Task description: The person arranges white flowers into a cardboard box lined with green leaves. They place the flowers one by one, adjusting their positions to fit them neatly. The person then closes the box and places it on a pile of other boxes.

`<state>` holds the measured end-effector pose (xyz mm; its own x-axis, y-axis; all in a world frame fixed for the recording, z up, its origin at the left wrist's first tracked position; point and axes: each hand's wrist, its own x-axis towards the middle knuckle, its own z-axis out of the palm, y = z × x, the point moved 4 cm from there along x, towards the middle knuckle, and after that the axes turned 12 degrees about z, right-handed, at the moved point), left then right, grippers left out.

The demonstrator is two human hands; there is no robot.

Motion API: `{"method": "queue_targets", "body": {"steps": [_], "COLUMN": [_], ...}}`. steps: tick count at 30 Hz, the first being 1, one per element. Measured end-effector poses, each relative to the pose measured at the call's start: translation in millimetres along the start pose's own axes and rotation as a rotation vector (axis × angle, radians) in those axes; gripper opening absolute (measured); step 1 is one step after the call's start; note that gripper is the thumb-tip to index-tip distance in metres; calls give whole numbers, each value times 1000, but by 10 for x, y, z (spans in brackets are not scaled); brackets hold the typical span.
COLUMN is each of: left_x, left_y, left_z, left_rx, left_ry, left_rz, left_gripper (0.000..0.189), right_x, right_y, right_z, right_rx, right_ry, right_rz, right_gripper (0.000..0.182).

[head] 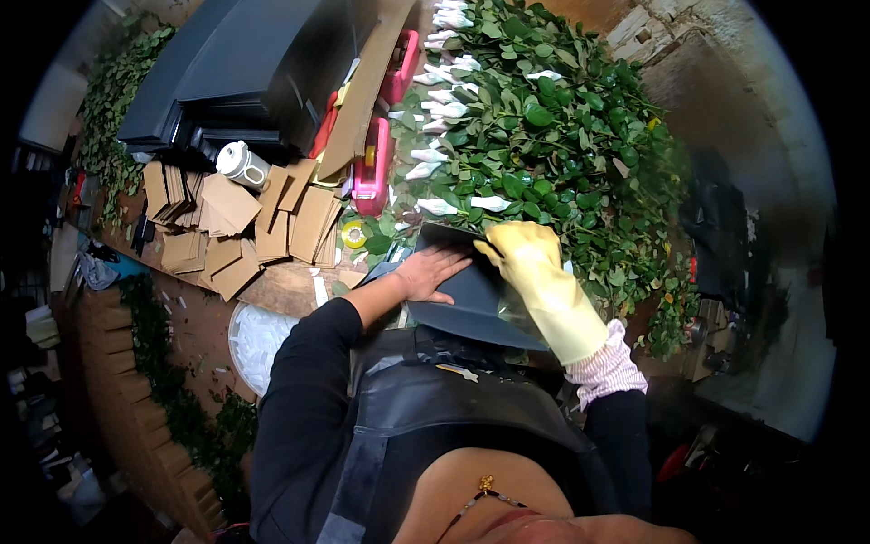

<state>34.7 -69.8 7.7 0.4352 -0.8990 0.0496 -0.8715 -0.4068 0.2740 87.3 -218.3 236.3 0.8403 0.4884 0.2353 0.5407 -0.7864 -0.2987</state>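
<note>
A dark grey sheet [469, 296] lies bent in front of my body at the table's edge. My left hand [431, 272], bare, rests flat on it with the palm down and the fingers stretched out. In a yellow rubber glove, my right hand [523, 248] is closed at the sheet's far right edge, fingertips curled over it; the thumb is partly hidden. Just beyond both hands lie leafy rose stems [544, 156], many with heads in white net sleeves [436, 206]. What lies under the sheet is hidden.
Left of the stems stand pink tape dispensers [371, 170] and a tape roll [353, 234]. Brown cardboard pieces [231, 204], a white lidded mug [241, 165] and a stack of dark sheets [211, 61] fill the left. A tub of white strips [262, 340] is by my left elbow.
</note>
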Motion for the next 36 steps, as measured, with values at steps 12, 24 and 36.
{"method": "queue_targets", "body": {"steps": [12,24,36], "left_x": [-68,-71,-107], "left_y": [3,14,-153], "left_z": [-119,-187,340], "left_rx": [-22,-26,112], "left_ry": [180,128,248], "left_rz": [-54,-61,-97], "left_gripper": [103,97,72], "right_x": [92,-750,1021], "right_y": [370,-648,-1951], "right_z": [720,1048,2212], "right_rx": [-314,-237,-105], "right_ry": [-622,-779,-125], "right_rz": [347,-78,-524], "right_gripper": [25,40,26]}}
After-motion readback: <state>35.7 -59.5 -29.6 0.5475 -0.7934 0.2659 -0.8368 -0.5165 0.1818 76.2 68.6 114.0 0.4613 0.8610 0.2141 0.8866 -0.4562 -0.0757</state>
